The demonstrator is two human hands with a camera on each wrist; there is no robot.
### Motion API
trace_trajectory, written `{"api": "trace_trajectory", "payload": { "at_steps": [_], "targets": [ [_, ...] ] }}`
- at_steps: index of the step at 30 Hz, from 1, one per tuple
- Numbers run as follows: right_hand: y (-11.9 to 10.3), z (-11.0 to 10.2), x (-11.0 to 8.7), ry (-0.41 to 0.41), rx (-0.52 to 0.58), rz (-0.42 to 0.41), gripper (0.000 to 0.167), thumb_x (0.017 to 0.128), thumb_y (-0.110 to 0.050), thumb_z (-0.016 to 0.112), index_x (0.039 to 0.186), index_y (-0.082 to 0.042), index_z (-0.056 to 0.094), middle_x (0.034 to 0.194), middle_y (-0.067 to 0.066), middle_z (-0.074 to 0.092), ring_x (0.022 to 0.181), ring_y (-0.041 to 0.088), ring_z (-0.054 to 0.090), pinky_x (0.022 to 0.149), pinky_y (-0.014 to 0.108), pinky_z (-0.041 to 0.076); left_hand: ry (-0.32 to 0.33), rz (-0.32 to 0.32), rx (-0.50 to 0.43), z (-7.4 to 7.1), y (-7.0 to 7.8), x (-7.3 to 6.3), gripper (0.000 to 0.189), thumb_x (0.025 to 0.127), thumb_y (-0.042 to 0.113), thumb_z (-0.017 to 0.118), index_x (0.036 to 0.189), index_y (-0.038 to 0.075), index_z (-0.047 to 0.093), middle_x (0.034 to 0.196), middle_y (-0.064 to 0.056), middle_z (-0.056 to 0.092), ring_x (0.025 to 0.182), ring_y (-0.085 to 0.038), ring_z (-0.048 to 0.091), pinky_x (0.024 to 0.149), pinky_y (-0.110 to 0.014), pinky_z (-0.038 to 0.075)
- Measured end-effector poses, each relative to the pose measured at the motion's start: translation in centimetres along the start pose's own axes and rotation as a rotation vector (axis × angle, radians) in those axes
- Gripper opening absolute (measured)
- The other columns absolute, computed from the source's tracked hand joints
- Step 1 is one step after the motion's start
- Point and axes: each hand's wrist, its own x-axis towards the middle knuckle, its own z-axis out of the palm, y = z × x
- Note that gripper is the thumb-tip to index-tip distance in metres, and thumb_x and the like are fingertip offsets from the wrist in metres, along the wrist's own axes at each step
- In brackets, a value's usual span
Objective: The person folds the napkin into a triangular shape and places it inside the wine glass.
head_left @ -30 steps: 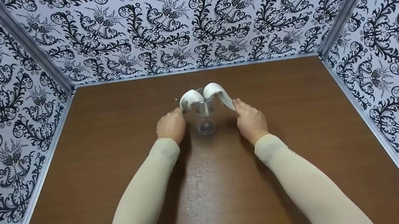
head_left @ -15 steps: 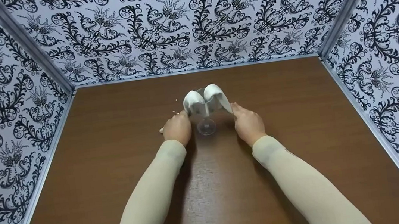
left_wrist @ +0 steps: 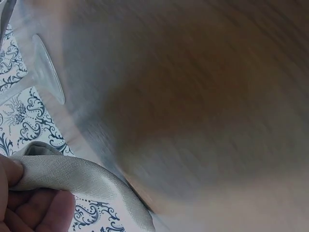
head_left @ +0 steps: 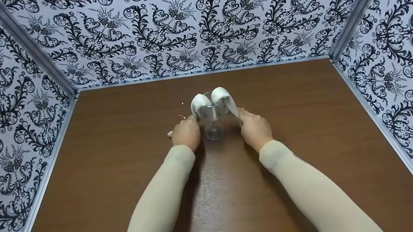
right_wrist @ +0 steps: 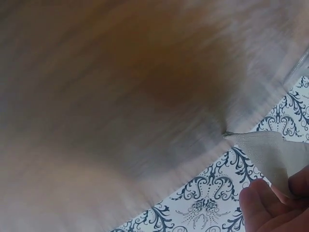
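Observation:
A clear stemmed glass (head_left: 214,131) stands upright near the middle of the table, with a white cloth napkin (head_left: 222,94) tucked into its bowl. Two loops of the napkin bulge over the rim, one to each side. My left hand (head_left: 186,133) pinches the left end between thumb and fingers, and a small white tip pokes out past the knuckles. On the other side, my right hand (head_left: 255,128) pinches the right end. The left wrist view shows the folded cloth (left_wrist: 72,174) below the glass foot (left_wrist: 47,67). A cloth corner (right_wrist: 263,150) juts from the right fingers.
The brown wooden table (head_left: 217,208) is enclosed by patterned black-and-white walls (head_left: 196,23) at the back and both sides. Grey metal posts (head_left: 64,79) run up the corners. Tiny bright specks (head_left: 182,116) show on the table beside the left hand.
Both hands have moved inward and slightly nearer to me, bringing the napkin's ends closer to the glass. The left loop has drawn in toward the bowl. The glass stays in place.

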Motion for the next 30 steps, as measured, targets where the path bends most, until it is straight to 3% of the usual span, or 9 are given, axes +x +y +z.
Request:
{"api": "trace_trajectory", "payload": {
  "at_steps": [8,15,30],
  "targets": [
    [-0.31,0.27,0.07,0.028,0.002,-0.022,0.046,0.103,-0.004,0.058,0.149,-0.005,0.059,0.149,0.013,0.063,0.119,0.041,0.071,0.094,0.057,0.059,-0.008,-0.018,-0.021,0.10,0.20,-0.01,0.029,0.109,0.012,0.045,0.107,0.005,0.073,0.105,-0.019,0.079,0.094,-0.043,0.077,0.082,-0.057,0.061],
    [-0.51,0.39,0.03,-0.004,0.004,-0.007,0.048,0.103,-0.001,0.055,0.151,-0.007,0.058,0.150,0.011,0.062,0.119,0.039,0.072,0.094,0.054,0.060,-0.025,0.006,0.008,0.12,0.32,-0.02,0.027,0.108,0.010,0.046,0.109,0.005,0.073,0.107,-0.017,0.080,0.097,-0.039,0.078,0.084,-0.054,0.062],
    [-0.71,0.38,0.15,-0.059,0.019,0.038,0.049,0.105,-0.002,0.050,0.154,-0.009,0.055,0.154,0.010,0.058,0.130,0.037,0.066,0.104,0.054,0.056,0.000,0.005,0.000,0.46,0.42,0.04,0.027,0.108,0.010,0.047,0.108,0.002,0.073,0.103,-0.019,0.080,0.093,-0.039,0.078,0.082,-0.054,0.062]
  ]
}}
